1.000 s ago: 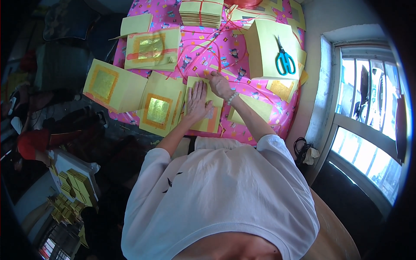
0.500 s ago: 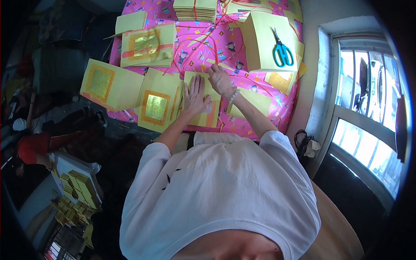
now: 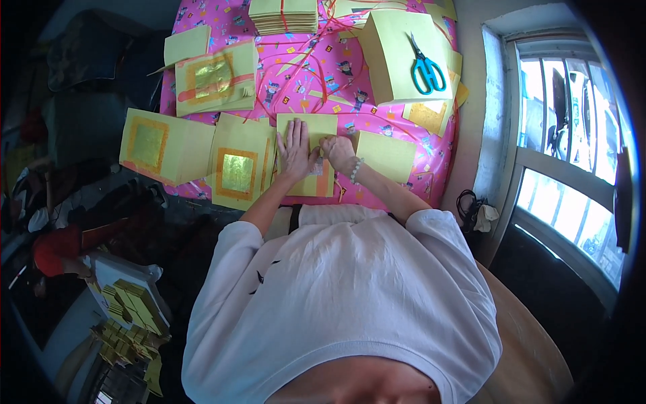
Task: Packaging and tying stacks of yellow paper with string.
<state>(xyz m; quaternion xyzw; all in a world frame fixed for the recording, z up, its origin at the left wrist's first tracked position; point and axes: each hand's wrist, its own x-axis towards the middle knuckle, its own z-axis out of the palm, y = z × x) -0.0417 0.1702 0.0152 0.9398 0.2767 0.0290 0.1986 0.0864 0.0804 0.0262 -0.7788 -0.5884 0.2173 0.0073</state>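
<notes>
A stack of yellow paper (image 3: 325, 124) lies at the table's near edge, with orange-pink printing at its lower part. Flat on it rests my left hand (image 3: 295, 153), fingers stretched out and pointing away from me. My right hand (image 3: 338, 153), a beaded bracelet at its wrist, is curled closed over the paper's right side, close to my left thumb. What its fingers hold, if anything, is hidden. Left of my hands lies a yellow sheet with a gold foil square (image 3: 238, 172). Another yellow sheet (image 3: 389, 158) is right of my right wrist.
Teal-handled scissors (image 3: 426, 71) lie on a tall yellow paper stack (image 3: 383, 60) at the far right. A tied paper bundle (image 3: 282, 15) and loose red straps (image 3: 311, 50) are at the back of the pink-covered table (image 3: 356, 111). A person in red (image 3: 54, 249) works at the left.
My right hand has drawn nearer and curled closed beside my left hand; before, its fingers reached past the paper's far right edge. My left hand stays flat on the paper.
</notes>
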